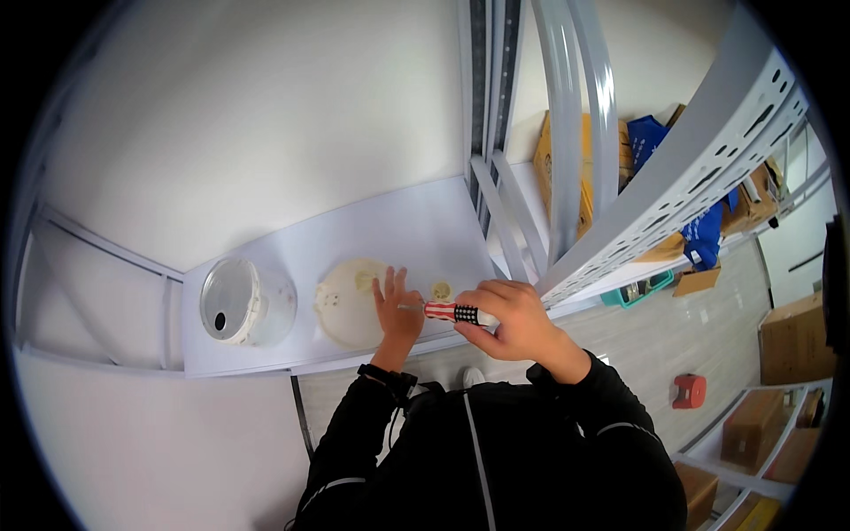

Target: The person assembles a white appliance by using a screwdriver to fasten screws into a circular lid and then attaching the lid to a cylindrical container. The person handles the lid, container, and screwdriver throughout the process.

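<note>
My right hand (506, 319) is wrapped round a slim red-and-white striped tube (440, 311) with a black, white-dotted band. From its left end a thin pale tip (410, 307) points toward my left hand (396, 310). That hand has its fingers stretched out and apart, at the right edge of a round cream disc (341, 305). Small dark marks or holes show on the disc's left part, and a pale yellowish round patch (365, 281) lies near my left fingertips. A small yellowish ring (441, 290) sits on the shelf just beyond the tube.
A clear bucket (274, 305) with a white rim stands at the shelf's left end. The pale shelf (398, 208) meets metal uprights (496, 88) and a perforated beam (682, 195) on my right. Cardboard boxes (791, 341), a teal tray (639, 292) and a red stool (689, 391) are farther right.
</note>
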